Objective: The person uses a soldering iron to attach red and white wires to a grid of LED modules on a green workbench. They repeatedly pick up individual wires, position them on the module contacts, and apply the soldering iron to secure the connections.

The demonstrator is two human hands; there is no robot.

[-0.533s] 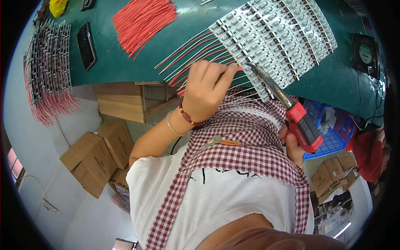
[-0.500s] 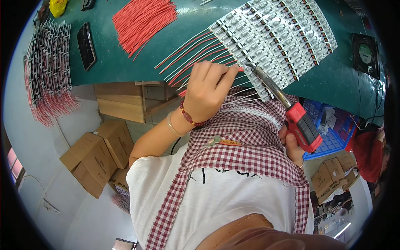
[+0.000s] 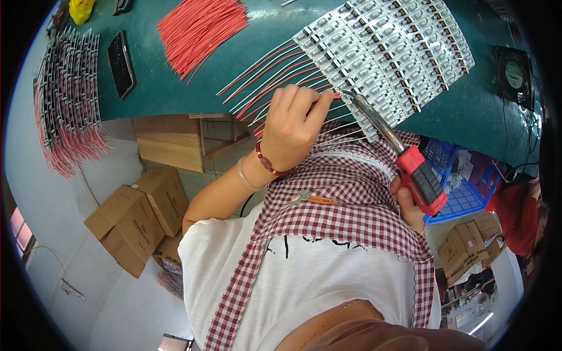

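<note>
A panel of small white circuit boards (image 3: pixel 389 55) lies on the green table, with red and white wires (image 3: pixel 275 69) sticking out from its left edge. My left hand (image 3: pixel 291 126) is closed in a pinch on a red wire (image 3: pixel 336 96), its end at the panel's near left edge. My right hand (image 3: pixel 410 207) grips the red and black handle of a soldering iron (image 3: pixel 422 181). The iron's dark tip rests at or just above the panel's edge, beside the wire end; whether it touches cannot be made out. Most of the right fingers are hidden behind the handle.
A pile of red wires (image 3: pixel 202 29) lies at the far middle of the table (image 3: pixel 152 88). To its left are a black phone (image 3: pixel 120 64) and wired board strips (image 3: pixel 69 76) hanging over the edge. At right sit a black fan-like device (image 3: pixel 514 76) and a blue basket (image 3: pixel 462 199) below.
The soldering iron and my right hand have shifted slightly to the left, and the tip sits a little further left at the panel's edge. My left hand stays almost in place.
</note>
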